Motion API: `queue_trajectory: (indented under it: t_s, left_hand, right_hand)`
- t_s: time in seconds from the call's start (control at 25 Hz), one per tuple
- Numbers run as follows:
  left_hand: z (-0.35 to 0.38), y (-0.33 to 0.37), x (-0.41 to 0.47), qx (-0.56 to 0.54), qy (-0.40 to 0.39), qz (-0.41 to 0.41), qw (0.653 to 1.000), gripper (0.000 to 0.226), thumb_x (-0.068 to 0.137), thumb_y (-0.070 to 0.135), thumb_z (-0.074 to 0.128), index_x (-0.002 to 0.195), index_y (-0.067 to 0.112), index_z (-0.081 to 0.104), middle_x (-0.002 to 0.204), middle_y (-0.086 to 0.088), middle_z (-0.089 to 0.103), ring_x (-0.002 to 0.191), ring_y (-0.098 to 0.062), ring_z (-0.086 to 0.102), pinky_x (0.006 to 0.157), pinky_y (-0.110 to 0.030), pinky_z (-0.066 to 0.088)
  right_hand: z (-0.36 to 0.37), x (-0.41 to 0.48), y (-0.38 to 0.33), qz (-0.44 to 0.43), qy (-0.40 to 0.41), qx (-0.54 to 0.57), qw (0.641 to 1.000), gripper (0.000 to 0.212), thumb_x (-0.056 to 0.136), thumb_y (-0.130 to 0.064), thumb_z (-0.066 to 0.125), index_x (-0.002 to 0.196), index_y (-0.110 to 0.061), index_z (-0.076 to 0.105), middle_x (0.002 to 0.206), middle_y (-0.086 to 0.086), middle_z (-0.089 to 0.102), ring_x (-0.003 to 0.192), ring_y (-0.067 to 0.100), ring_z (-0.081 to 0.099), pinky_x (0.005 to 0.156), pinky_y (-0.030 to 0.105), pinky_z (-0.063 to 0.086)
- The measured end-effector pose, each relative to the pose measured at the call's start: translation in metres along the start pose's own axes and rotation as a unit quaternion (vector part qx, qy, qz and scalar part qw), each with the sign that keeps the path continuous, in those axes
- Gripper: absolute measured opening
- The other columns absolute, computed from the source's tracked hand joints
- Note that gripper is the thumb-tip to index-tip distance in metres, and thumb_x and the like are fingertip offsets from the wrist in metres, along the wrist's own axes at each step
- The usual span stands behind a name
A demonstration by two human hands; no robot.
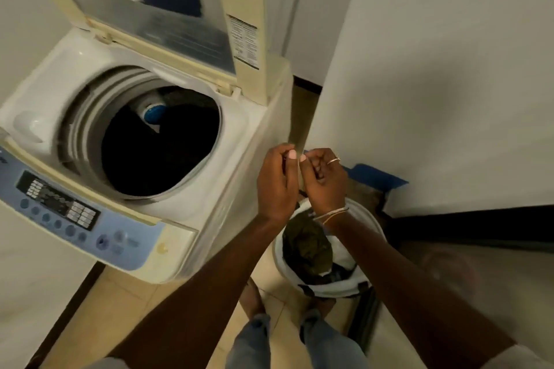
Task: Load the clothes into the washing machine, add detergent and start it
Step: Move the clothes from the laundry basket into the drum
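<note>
Beside the open washing machine, left hand and right hand curl, seemingly pinching a dark strand.

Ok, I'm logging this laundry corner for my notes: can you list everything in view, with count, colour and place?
washing machine: one, white, left; lid raised
control panel: one, blue, machine's front edge
clothes in drum: dark load, count unclear, beside the blue-capped agitator
laundry basket: one, white, floor right of the machine
clothes in basket: olive piece on top, darker ones beneath
tape: one strip, blue, foot of the wall
left hand: fingers curled, above the basket
right hand: ring, bangles, curled, close to the left; held item unclear
</note>
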State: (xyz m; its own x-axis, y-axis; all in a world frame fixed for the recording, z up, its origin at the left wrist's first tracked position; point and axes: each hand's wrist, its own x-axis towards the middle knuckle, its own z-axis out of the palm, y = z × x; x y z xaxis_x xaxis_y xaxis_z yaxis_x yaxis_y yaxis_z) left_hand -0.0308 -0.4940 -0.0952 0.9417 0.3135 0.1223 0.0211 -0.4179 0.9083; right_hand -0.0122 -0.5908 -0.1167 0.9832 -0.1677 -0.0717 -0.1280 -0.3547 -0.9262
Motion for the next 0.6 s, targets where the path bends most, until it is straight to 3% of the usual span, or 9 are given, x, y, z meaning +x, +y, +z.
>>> queue_trajectory:
  t_s: [0.16,0.24,0.32,0.4,0.48,0.6]
  left_hand:
    - [0.064,-0.074,-0.039,0.051,-0.147,-0.077,0.985,0.019,0.105,0.033,0.044,0.103,0.021,0.059,0.090,0.006,0.062,0.084,-0.010,0.063,0.077,-0.034,0.055]
    - [0.090,-0.116,-0.057,0.087,-0.238,-0.117,0.960,0.018,0.104,0.029,0.046,0.105,0.019,0.061,0.094,0.002,0.065,0.088,-0.015,0.064,0.080,-0.035,0.055]
    - [0.105,-0.155,-0.077,0.122,-0.331,-0.159,0.922,0.021,0.101,0.017,0.051,0.119,0.012,0.061,0.114,-0.011,0.066,0.109,-0.025,0.062,0.095,-0.027,0.048]
    - [0.114,-0.195,-0.095,0.140,-0.386,-0.233,0.882,0.033,0.097,0.008,0.055,0.130,0.000,0.055,0.128,-0.020,0.060,0.121,-0.031,0.055,0.104,-0.017,0.040]
    - [0.121,-0.235,-0.111,0.147,-0.411,-0.268,0.859,0.036,0.096,0.008,0.056,0.128,-0.007,0.054,0.126,-0.026,0.059,0.118,-0.031,0.055,0.107,-0.025,0.043]
    - [0.135,-0.285,-0.128,0.206,-0.452,-0.285,0.820,0.042,0.095,0.002,0.057,0.136,-0.002,0.049,0.134,-0.023,0.054,0.126,-0.034,0.052,0.110,-0.036,0.041]
  right_hand:
    - [-0.038,0.001,0.099,0.022,-0.056,-0.081,0.995,0.016,0.095,-0.033,0.060,0.090,-0.018,0.064,0.075,-0.002,0.066,0.069,0.015,0.065,0.067,0.035,0.057]
    - [-0.046,-0.003,0.157,0.065,-0.139,-0.235,0.960,0.032,0.096,-0.045,0.048,0.096,-0.017,0.065,0.085,0.001,0.069,0.077,0.019,0.065,0.073,0.035,0.055]
    - [-0.045,-0.010,0.212,0.045,-0.213,-0.361,0.907,0.036,0.099,-0.044,0.043,0.105,-0.015,0.065,0.096,0.005,0.069,0.088,0.022,0.066,0.080,0.034,0.052]
    - [-0.037,-0.017,0.258,0.055,-0.305,-0.374,0.874,0.034,0.101,-0.037,0.047,0.120,-0.014,0.063,0.115,0.008,0.066,0.108,0.026,0.062,0.094,0.037,0.046]
    - [-0.020,-0.024,0.299,0.107,-0.392,-0.362,0.839,0.037,0.102,-0.032,0.047,0.129,-0.009,0.058,0.129,0.013,0.060,0.122,0.031,0.056,0.103,0.037,0.040]
    - [0.019,-0.042,0.359,0.208,-0.396,-0.366,0.816,0.061,0.098,-0.046,0.049,0.148,-0.014,0.036,0.152,0.011,0.040,0.137,0.030,0.043,0.111,0.039,0.034]
